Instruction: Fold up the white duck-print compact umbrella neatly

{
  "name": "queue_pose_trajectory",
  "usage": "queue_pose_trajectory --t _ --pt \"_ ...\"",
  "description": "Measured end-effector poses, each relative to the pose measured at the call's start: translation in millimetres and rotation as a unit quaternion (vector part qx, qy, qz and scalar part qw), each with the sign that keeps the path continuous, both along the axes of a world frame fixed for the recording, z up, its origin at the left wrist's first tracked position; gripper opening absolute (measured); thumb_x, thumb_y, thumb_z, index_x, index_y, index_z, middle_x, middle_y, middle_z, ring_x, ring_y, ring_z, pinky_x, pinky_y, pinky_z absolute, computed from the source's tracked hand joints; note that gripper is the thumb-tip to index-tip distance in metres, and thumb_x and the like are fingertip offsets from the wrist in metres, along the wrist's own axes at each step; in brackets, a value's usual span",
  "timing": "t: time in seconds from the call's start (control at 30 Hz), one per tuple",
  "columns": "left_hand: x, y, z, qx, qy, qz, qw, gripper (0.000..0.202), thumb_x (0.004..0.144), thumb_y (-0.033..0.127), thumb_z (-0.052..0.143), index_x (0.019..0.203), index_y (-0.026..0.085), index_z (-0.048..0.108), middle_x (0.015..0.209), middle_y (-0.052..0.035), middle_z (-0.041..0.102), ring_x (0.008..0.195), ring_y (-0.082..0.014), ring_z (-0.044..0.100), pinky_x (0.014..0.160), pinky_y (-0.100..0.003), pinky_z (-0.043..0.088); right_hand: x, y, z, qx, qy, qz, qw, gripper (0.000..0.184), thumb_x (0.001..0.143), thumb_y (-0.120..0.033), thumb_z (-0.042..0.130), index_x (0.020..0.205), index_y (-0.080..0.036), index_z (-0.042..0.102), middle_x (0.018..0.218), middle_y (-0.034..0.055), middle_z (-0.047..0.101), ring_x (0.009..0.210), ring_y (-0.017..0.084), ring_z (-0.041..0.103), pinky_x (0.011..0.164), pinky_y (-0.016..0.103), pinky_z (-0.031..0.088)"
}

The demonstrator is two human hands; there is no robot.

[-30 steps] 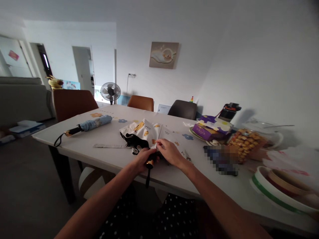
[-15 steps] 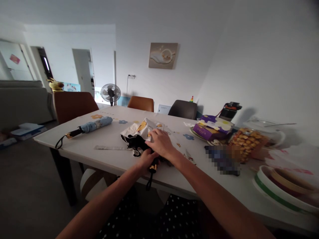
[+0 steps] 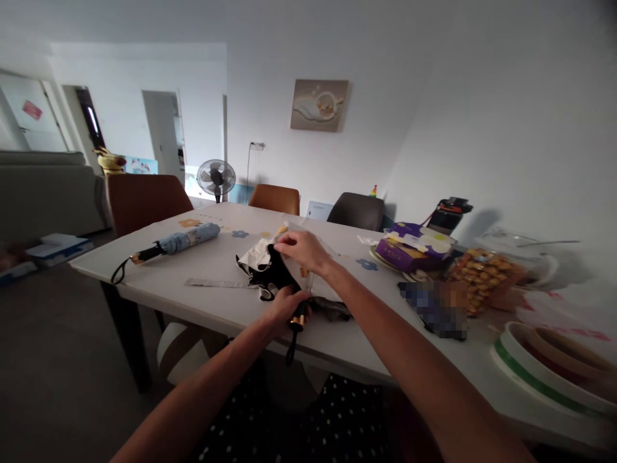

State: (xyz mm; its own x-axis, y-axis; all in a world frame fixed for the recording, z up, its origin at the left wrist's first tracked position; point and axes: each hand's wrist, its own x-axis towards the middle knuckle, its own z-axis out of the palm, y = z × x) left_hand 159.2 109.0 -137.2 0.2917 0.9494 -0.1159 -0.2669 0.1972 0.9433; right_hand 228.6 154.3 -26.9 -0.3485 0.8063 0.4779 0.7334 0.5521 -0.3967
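Note:
A folding umbrella (image 3: 258, 258) with a white patterned outside and black lining lies loosely gathered at the table's near side. Around its shaft, close above the black and gold handle, my left hand (image 3: 288, 303) is closed. My right hand (image 3: 304, 251) pinches a fold of the canopy and holds it up off the table. The handle's end and its black wrist loop hang over the front edge. A pale strap stretches left from the canopy across the tabletop. Further left rests a rolled blue umbrella (image 3: 187, 239) with a gold and black handle, apart from both hands.
The white table (image 3: 159, 283) carries a purple tissue box (image 3: 409, 247), a bag of round snacks (image 3: 484, 280), a blurred-out dark item (image 3: 434, 308) and stacked bowls (image 3: 544, 366) on the right. Chairs stand behind it; a fan (image 3: 216, 179) is further back.
My right hand has risen from lying on the canopy to pinching and lifting a fold of it. My left hand keeps its grip near the handle. The view has shifted slightly.

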Motion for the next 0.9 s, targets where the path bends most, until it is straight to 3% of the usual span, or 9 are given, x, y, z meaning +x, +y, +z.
queue_pose_trajectory --t 0.1,0.23,0.4,0.53,0.63,0.77,0.9 --pt "-6.0 0.6 5.7 -0.057 -0.067 0.01 0.996 0.015 0.078 0.022 0.051 0.069 0.01 0.055 0.047 -0.004 0.056 0.037 -0.0098 0.048 0.037 -0.019 0.036 6.1 -2.4 6.4 -0.012 0.083 0.081 0.993 0.022 0.077 -0.031 0.058 0.093 -0.017 0.065 0.095 0.0045 0.068 0.088 0.017 0.062 0.077 0.026 0.047" --pt "-15.9 -0.3 13.8 -0.124 -0.181 0.003 0.976 0.018 0.081 0.02 0.049 0.069 0.009 0.056 0.048 -0.002 0.052 0.038 -0.0061 0.046 0.038 -0.015 0.037 33.2 -16.1 1.6 0.022 0.125 0.023 0.992 0.021 0.076 -0.028 0.057 0.092 -0.016 0.063 0.09 0.005 0.068 0.084 0.017 0.063 0.079 0.03 0.048" --pt "-18.2 -0.3 11.8 -0.132 -0.238 -0.002 0.962 0.018 0.082 0.02 0.05 0.07 0.009 0.057 0.054 -0.0022 0.054 0.042 -0.0057 0.048 0.039 -0.014 0.039 73.4 -38.2 -23.3 -0.059 0.151 -0.038 0.986 0.023 0.08 -0.03 0.051 0.094 -0.015 0.061 0.076 0.0031 0.066 0.055 0.012 0.06 0.06 0.026 0.049" --pt "-11.6 4.4 3.4 -0.093 -0.182 0.01 0.979 0.021 0.081 0.022 0.05 0.068 0.008 0.058 0.057 -0.0041 0.057 0.041 -0.0086 0.05 0.036 -0.019 0.038 85.7 -51.0 -41.1 -0.034 0.09 -0.082 0.992 0.02 0.08 -0.028 0.05 0.089 -0.018 0.064 0.079 0.0035 0.068 0.065 0.015 0.063 0.063 0.026 0.048" --pt "-9.8 7.0 2.0 -0.109 -0.144 0.017 0.983 0.018 0.08 0.022 0.052 0.07 0.008 0.058 0.057 -0.0042 0.058 0.042 -0.0094 0.052 0.037 -0.02 0.039 82.6 -56.7 -46.7 -0.004 -0.014 -0.104 0.994 0.021 0.079 -0.024 0.053 0.096 -0.022 0.065 0.084 0.0024 0.07 0.076 0.017 0.064 0.069 0.028 0.046" --pt "-14.1 7.3 11.5 -0.129 -0.105 -0.009 0.986 0.017 0.08 0.023 0.053 0.072 0.009 0.058 0.062 -0.0047 0.061 0.043 -0.0108 0.054 0.039 -0.022 0.042 79.0 -62.1 -48.7 -0.009 -0.092 -0.127 0.988 0.025 0.082 -0.024 0.051 0.104 -0.024 0.064 0.086 0.0024 0.071 0.079 0.019 0.065 0.069 0.028 0.044" --pt "-15.7 9.4 23.4 -0.088 0.071 -0.043 0.993 0.017 0.073 0.024 0.062 0.067 0.009 0.057 0.057 -0.0044 0.059 0.039 -0.0112 0.051 0.035 -0.022 0.039 91.9 -67.5 -52.7 -0.019 -0.078 -0.155 0.985 0.026 0.083 -0.025 0.051 0.105 -0.024 0.062 0.092 0.0022 0.071 0.084 0.02 0.065 0.07 0.028 0.043"
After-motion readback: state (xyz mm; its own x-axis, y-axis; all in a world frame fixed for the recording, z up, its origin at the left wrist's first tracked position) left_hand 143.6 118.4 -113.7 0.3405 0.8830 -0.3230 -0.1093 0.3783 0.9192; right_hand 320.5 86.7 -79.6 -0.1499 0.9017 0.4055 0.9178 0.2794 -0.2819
